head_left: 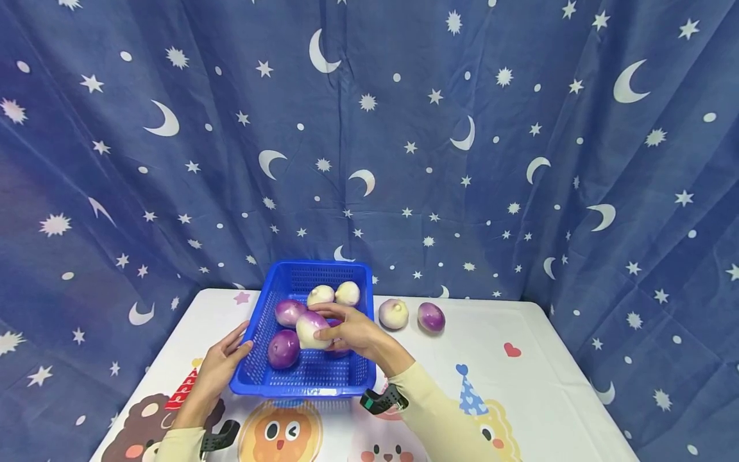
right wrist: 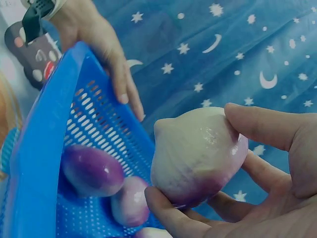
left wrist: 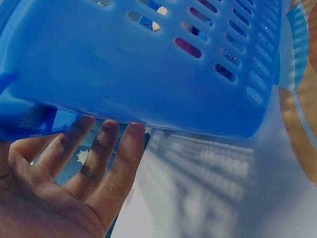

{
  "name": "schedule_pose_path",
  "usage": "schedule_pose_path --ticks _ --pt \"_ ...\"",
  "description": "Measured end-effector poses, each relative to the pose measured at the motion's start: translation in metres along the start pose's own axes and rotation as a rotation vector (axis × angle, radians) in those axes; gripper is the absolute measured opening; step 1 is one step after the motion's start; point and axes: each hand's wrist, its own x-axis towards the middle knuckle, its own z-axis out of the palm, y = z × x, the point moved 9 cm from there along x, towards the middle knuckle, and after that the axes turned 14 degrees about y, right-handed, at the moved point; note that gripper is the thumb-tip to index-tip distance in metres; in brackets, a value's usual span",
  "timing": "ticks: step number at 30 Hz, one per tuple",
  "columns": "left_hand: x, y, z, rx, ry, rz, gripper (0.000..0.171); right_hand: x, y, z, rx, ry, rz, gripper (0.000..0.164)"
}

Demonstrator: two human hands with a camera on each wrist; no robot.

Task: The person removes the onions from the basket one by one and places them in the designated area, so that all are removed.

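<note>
A purple-and-white onion is held in my right hand, between thumb and fingers, above the blue plastic basket. Close up in the right wrist view, the same onion shows its pale pointed end. My left hand is at the basket's left side; in the left wrist view its fairly straight fingers touch the outer wall under the rim. Several onions lie inside: a purple one, another purple one, and two pale ones at the back. Another purple onion is partly hidden behind my right hand.
On the white table, right of the basket, lie a pale onion and a purple onion. The tablecloth has printed cartoon animals along the front. Behind the table hangs a blue curtain with moons and stars.
</note>
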Motion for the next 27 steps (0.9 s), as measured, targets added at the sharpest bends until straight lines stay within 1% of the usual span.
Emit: schedule_pose_path --ticks 6,12,20,27 --pt "-0.001 -0.001 0.000 -0.003 0.001 -0.009 0.063 -0.015 -0.011 -0.009 0.038 -0.021 -0.044 0.056" --pt "0.000 0.001 0.000 -0.002 -0.001 -0.006 0.061 -0.027 -0.016 -0.023 0.088 -0.025 -0.058 0.057" --pt "0.000 0.000 0.001 -0.013 -0.009 -0.014 0.061 -0.037 -0.012 -0.051 0.055 0.028 -0.094 0.061" --pt "0.001 0.001 0.000 -0.034 -0.016 -0.014 0.061 -0.042 -0.009 -0.077 0.108 0.065 -0.089 0.063"
